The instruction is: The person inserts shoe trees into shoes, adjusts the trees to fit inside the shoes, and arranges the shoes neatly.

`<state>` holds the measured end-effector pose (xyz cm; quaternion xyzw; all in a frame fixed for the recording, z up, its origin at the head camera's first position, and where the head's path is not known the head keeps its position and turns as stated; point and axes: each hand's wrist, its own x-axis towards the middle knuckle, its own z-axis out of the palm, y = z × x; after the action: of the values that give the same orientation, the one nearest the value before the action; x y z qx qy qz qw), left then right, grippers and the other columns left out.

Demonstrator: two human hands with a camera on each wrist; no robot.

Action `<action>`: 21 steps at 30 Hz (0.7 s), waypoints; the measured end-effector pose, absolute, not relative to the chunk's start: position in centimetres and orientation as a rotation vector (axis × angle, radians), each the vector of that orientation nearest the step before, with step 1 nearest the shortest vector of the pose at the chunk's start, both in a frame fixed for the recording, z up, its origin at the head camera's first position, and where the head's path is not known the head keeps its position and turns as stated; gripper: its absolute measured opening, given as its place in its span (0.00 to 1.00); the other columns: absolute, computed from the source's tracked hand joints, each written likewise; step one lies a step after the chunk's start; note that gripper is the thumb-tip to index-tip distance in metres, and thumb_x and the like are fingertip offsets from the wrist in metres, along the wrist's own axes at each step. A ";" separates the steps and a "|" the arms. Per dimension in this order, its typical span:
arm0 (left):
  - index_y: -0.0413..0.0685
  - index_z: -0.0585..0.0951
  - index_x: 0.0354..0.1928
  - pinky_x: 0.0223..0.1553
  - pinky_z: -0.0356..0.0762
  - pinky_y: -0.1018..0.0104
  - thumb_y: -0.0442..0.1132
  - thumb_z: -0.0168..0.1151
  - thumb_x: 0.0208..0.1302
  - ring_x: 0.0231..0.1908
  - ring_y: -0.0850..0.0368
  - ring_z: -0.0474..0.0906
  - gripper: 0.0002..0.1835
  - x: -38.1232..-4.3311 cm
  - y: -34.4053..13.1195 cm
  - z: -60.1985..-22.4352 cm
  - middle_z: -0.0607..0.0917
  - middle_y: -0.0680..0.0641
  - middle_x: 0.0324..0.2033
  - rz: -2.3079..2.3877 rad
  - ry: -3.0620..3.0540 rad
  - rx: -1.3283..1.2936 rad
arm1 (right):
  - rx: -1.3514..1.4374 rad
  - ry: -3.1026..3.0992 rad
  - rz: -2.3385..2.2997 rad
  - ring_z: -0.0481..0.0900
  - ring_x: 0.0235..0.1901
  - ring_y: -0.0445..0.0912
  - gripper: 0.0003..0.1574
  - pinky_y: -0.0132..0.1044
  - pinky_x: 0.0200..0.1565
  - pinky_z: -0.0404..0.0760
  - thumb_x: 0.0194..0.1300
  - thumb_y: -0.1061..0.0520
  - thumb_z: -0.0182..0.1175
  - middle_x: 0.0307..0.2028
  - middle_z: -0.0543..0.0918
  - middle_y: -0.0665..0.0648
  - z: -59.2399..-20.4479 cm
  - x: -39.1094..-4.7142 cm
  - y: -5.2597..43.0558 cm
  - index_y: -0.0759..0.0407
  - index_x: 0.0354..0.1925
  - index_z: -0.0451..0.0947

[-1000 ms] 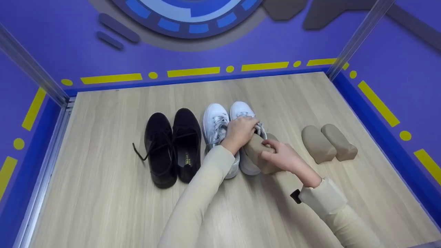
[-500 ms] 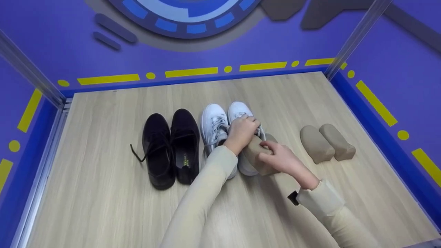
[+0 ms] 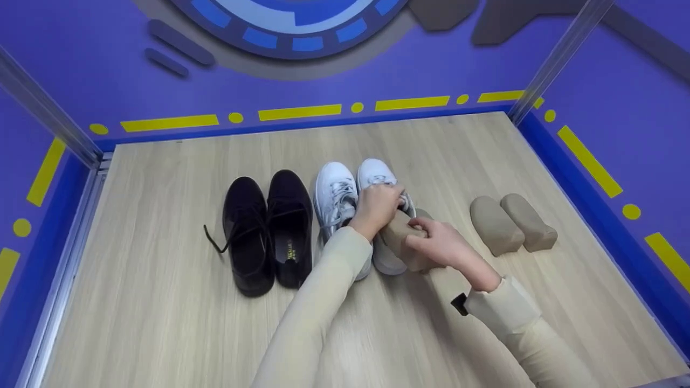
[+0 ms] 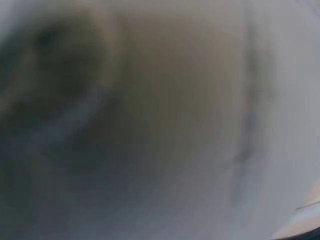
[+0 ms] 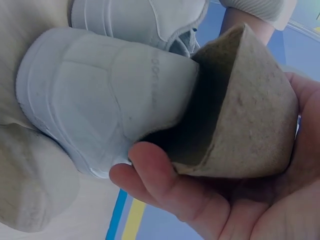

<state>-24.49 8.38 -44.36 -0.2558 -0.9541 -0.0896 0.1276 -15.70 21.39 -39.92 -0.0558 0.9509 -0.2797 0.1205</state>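
Observation:
My right hand (image 3: pixel 450 245) grips a hollow beige moulded-pulp shoe insert (image 3: pixel 401 237) by its heel end. Its front end points into the opening of the right white sneaker (image 3: pixel 377 171). In the right wrist view, my curled fingers (image 5: pixel 155 170) hold under the insert (image 5: pixel 260 110), close behind the sneaker's heel (image 5: pixel 95 90). My left hand (image 3: pixel 377 207) holds the same sneaker at the tongue and laces; its fingertips are mostly hidden. Beside it stands the left white sneaker (image 3: pixel 335 186), its laces loose. The left wrist view is too blurred to make out the grip.
Another beige insert (image 3: pixel 424 214) lies just right of the sneaker, partly hidden. Two more inserts (image 3: pixel 493 223) rest farther right. A pair of black lace-up shoes (image 3: pixel 247 215) stands to the left, one lace trailing. Blue-purple walls (image 3: pixel 302 91) border the wooden surface (image 3: pixel 178 258).
The head view has shifted slightly. Both hands stay in nearly the same place on the insert and the sneaker.

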 end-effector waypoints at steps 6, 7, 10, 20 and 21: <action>0.54 0.76 0.30 0.28 0.74 0.62 0.49 0.55 0.56 0.26 0.55 0.78 0.08 -25.1 7.6 -44.2 0.83 0.53 0.25 -0.506 -2.816 -0.760 | -0.167 2.753 -0.777 0.76 0.42 0.54 0.27 0.46 0.44 0.73 0.51 0.50 0.49 0.45 0.78 0.65 -39.4 -16.2 21.2 0.61 0.48 0.73; 0.54 0.77 0.30 0.29 0.74 0.62 0.49 0.56 0.55 0.26 0.56 0.78 0.08 -25.1 7.4 -44.1 0.83 0.54 0.25 -0.555 -2.824 -0.763 | -0.172 2.752 -0.771 0.76 0.42 0.54 0.27 0.46 0.44 0.73 0.51 0.49 0.49 0.45 0.78 0.65 -39.3 -16.3 21.2 0.61 0.48 0.73; 0.52 0.77 0.31 0.33 0.74 0.63 0.47 0.57 0.55 0.29 0.56 0.77 0.07 -25.3 7.0 -43.9 0.83 0.53 0.28 -0.684 -2.852 -0.786 | -0.169 2.746 -0.756 0.76 0.42 0.54 0.27 0.45 0.43 0.73 0.51 0.48 0.49 0.45 0.78 0.64 -39.2 -16.5 21.1 0.60 0.48 0.73; 0.45 0.75 0.32 0.36 0.70 0.67 0.39 0.59 0.54 0.31 0.58 0.71 0.06 -25.7 6.4 -43.8 0.78 0.49 0.30 -0.981 -2.908 -0.726 | -0.163 2.765 -0.717 0.75 0.35 0.51 0.25 0.40 0.34 0.72 0.48 0.48 0.50 0.40 0.80 0.62 -38.8 -16.8 20.8 0.59 0.44 0.74; 0.44 0.75 0.32 0.36 0.70 0.67 0.38 0.59 0.54 0.31 0.58 0.71 0.05 -25.7 6.3 -43.8 0.79 0.49 0.30 -0.971 -2.911 -0.727 | -0.165 2.772 -0.705 0.75 0.35 0.51 0.26 0.40 0.34 0.72 0.47 0.49 0.50 0.39 0.80 0.62 -38.7 -16.8 20.7 0.59 0.44 0.74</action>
<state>-25.67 6.31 -43.80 -0.2305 -0.9231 -0.3079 -0.0057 -16.79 20.72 -38.68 -0.0572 0.9583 -0.2436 0.1381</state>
